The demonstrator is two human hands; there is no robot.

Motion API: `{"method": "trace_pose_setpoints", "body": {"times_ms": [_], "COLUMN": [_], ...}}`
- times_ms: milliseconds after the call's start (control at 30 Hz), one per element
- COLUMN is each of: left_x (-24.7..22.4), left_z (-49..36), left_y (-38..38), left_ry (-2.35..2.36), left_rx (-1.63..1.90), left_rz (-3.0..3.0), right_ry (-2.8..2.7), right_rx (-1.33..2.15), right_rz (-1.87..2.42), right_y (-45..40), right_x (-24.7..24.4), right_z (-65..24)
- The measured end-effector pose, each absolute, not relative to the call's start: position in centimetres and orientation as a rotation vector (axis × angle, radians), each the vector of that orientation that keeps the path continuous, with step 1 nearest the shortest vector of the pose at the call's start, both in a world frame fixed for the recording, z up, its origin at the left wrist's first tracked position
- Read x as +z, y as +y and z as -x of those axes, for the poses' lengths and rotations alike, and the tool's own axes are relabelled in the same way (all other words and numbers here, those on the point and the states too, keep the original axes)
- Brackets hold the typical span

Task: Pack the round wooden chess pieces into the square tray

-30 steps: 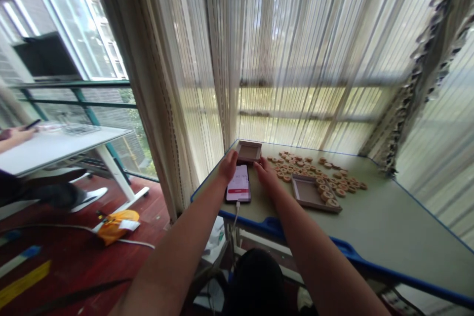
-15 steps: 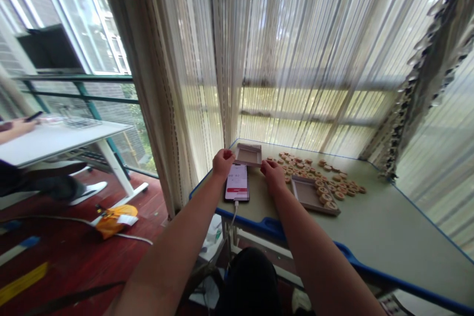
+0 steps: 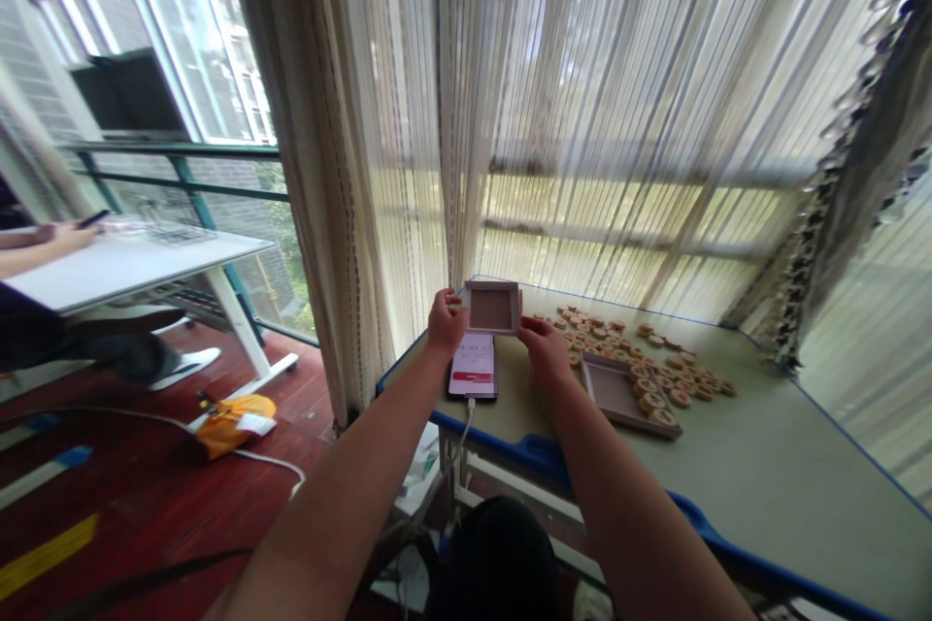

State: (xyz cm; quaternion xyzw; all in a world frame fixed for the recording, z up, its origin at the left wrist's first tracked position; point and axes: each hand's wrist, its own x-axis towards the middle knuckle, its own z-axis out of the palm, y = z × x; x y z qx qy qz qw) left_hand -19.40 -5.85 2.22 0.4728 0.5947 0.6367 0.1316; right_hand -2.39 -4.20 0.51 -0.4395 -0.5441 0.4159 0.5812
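Note:
A shallow cardboard box is held up between my two hands, tilted so its inside faces me; nothing shows in it. My left hand pinches its left side, fingers partly bent. At its lower right corner, my right hand grips the edge with fingertips. Just below the box lies a phone with a lit screen and a white cable plugged in. To the right of my right hand sits a second shallow box, with several round wooden Chinese chess pieces along its right side.
Many more loose wooden pieces are scattered across the back of the blue-edged table. Behind it hang string curtains. At the left, another person's hand rests at a white table. An orange bag lies on the floor.
The box between my hands has tipped up toward me, showing more of its inside. The whole view has shifted slightly, with things appearing farther right.

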Motion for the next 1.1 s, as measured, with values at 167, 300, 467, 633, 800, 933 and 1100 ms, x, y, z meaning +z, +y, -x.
{"method": "trace_pose_setpoints", "body": {"times_ms": [167, 300, 467, 633, 800, 933, 1100], "left_x": [2.5, 2.7, 4.1, 7.0, 8.2, 7.5, 6.4], "left_z": [19.5, 19.3, 18.1, 15.1, 10.4, 6.3, 3.0], "left_y": [-6.1, -6.7, -7.8, -8.9, -9.1, -9.0, -9.0], "left_ry": [1.782, 1.659, 1.43, 1.286, 1.287, 1.34, 1.278], "left_rx": [1.874, 1.897, 1.939, 1.893, 1.769, 1.68, 1.617], "left_rz": [-1.4, -1.432, -1.491, -1.614, -1.747, -1.85, -1.756], "right_ry": [-1.3, -1.33, -1.446, -1.533, -1.578, -1.559, -1.431], "right_rx": [0.932, 0.833, 0.534, 0.38, 0.188, 0.122, 0.238], "right_rz": [0.994, 0.984, 1.048, 1.098, 1.192, 1.238, 1.201], "right_y": [-5.3, -6.8, -8.2, -9.2, -11.8, -13.8, -14.5], "right_x": [1.4, 2.3, 4.5, 6.5, 6.0, 4.0, 1.6], "right_z": [2.5, 2.7, 1.6, -2.9, -8.2, -11.3, -13.9]}}
